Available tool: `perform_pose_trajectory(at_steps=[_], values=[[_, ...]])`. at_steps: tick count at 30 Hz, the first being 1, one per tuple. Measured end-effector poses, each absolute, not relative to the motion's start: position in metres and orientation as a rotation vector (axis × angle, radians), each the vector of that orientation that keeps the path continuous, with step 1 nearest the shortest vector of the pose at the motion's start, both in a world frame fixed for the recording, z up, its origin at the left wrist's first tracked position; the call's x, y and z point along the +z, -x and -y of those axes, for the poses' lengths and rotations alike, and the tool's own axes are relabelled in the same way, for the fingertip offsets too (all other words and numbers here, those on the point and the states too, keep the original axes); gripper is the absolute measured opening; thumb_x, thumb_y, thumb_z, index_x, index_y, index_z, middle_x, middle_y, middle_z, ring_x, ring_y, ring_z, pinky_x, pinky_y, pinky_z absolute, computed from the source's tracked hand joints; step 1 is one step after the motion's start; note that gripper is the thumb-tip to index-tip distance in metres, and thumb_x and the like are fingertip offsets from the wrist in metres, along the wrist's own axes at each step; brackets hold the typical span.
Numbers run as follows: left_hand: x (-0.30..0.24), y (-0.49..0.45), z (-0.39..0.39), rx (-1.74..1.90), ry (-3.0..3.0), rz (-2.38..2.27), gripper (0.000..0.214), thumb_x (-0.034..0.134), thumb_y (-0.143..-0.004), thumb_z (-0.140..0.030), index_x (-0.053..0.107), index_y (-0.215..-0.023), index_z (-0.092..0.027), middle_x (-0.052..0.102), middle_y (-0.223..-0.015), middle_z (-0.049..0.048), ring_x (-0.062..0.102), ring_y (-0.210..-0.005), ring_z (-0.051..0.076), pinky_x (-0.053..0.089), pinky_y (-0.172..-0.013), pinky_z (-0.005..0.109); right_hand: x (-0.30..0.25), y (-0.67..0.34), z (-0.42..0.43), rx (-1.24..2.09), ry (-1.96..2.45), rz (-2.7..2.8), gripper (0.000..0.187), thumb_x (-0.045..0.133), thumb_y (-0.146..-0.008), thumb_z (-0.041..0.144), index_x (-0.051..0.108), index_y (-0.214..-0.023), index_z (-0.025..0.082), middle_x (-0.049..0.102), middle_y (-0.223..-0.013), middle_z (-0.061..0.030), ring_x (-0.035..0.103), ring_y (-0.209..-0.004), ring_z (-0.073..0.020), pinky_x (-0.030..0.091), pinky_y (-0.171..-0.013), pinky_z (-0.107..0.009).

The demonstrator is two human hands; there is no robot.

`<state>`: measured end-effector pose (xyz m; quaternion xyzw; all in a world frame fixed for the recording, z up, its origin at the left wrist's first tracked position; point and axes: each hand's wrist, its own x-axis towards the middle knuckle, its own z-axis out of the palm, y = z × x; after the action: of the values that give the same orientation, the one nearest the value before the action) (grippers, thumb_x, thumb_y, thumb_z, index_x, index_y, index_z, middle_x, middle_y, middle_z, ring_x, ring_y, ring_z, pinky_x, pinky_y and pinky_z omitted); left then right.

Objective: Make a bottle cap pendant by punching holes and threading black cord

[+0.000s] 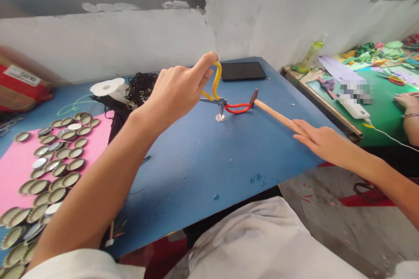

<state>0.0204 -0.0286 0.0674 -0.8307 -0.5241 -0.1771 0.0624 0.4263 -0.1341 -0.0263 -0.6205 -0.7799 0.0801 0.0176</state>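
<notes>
My left hand [183, 83] grips a pair of scissors by its yellow handle [217, 79], held upright over the table. The blade tip points down onto a silver bottle cap [220, 117]; I cannot tell how firmly it touches. Red handles [238, 109] stick out to the right beside the blades; how they join is unclear. My right hand [316, 139] is closed around the wooden shaft of a hammer [278, 116]. Its dark head stands at the end of the red handles, apart from the cap.
Many bottle caps [62, 152] lie on pink paper [101, 130] at the left. Behind are a white spool [109, 88], black cord [142, 85] and a dark phone or tablet [244, 71]. At right, another person's hand [409, 102] rests on a green table [386, 128] with a power strip [355, 107].
</notes>
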Motion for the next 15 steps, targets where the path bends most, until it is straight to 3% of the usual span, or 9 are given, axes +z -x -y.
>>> perform_pose_trajectory(at_steps=[6,9,11,13,15], values=[[0.062,-0.026,0.026,-0.485,2.449,1.641,0.052,0.033,-0.116,-0.035,0.053,-0.164,-0.029,0.064,-0.073,0.0035,0.07,-0.075,0.027,0.049,-0.079,0.035,-0.001,-0.423,0.138,0.113,1.701,2.236,0.052,0.056,-0.107,0.041,0.068,-0.155,0.023,0.086,-0.103,-0.0106,0.077,-0.072,-0.0276,0.056,-0.071,-0.038],[0.06,-0.027,0.026,-0.51,2.45,1.635,0.052,0.032,-0.116,-0.037,0.056,-0.162,-0.03,0.062,-0.07,0.0026,0.07,-0.076,0.027,0.05,-0.08,0.035,0.023,-0.415,0.144,0.013,1.662,1.889,0.055,0.066,-0.105,0.041,0.068,-0.158,0.025,0.08,-0.085,-0.0063,0.068,-0.061,-0.0218,0.056,-0.065,-0.037],[0.059,-0.027,0.026,-0.53,2.449,1.63,0.052,0.033,-0.116,-0.038,0.058,-0.161,-0.03,0.061,-0.068,0.0024,0.07,-0.076,0.028,0.05,-0.08,0.035,0.03,-0.406,0.146,0.11,1.522,1.649,0.057,0.072,-0.103,0.044,0.069,-0.156,0.024,0.063,-0.065,0.0013,0.053,-0.046,-0.0177,0.045,-0.047,-0.032],[0.058,-0.027,0.025,-0.554,2.447,1.615,0.052,0.033,-0.116,-0.038,0.059,-0.16,-0.03,0.061,-0.067,0.0024,0.071,-0.077,0.028,0.051,-0.08,0.034,0.025,-0.397,0.147,0.177,1.408,1.53,0.058,0.072,-0.103,0.049,0.068,-0.155,0.022,0.055,-0.059,0.0049,0.047,-0.041,-0.0169,0.036,-0.039,-0.03],[0.056,-0.026,0.024,-0.58,2.442,1.599,0.051,0.034,-0.115,-0.037,0.059,-0.159,-0.031,0.063,-0.067,0.0024,0.072,-0.077,0.027,0.05,-0.08,0.034,0.011,-0.39,0.146,0.169,1.475,1.581,0.051,0.066,-0.105,0.053,0.074,-0.145,0.022,0.056,-0.057,0.0041,0.05,-0.043,-0.0179,0.045,-0.043,-0.031]])
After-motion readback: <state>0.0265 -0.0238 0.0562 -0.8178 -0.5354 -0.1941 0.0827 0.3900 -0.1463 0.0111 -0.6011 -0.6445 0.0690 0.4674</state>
